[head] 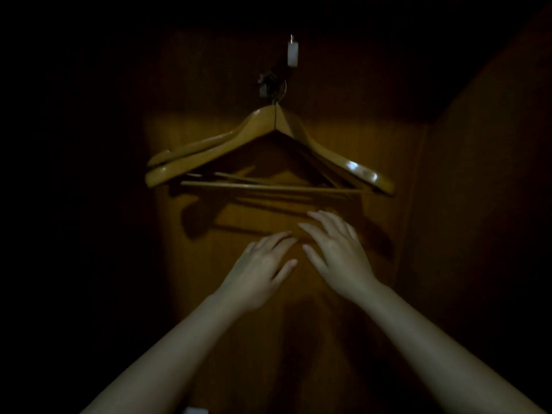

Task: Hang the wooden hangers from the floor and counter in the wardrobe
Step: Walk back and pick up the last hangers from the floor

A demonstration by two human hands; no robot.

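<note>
Two wooden hangers (325, 149) hang overlapped against the wardrobe back panel (191, 264) (pretty dark in there). Left hand (260, 270) and right hand (337, 252) hover just below, fingers relaxed, gripping nothing.

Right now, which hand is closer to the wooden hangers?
The right hand: its fingertips reach almost to the bottom bars of the hangers, while the left hand sits lower. Both hold nothing.
</note>
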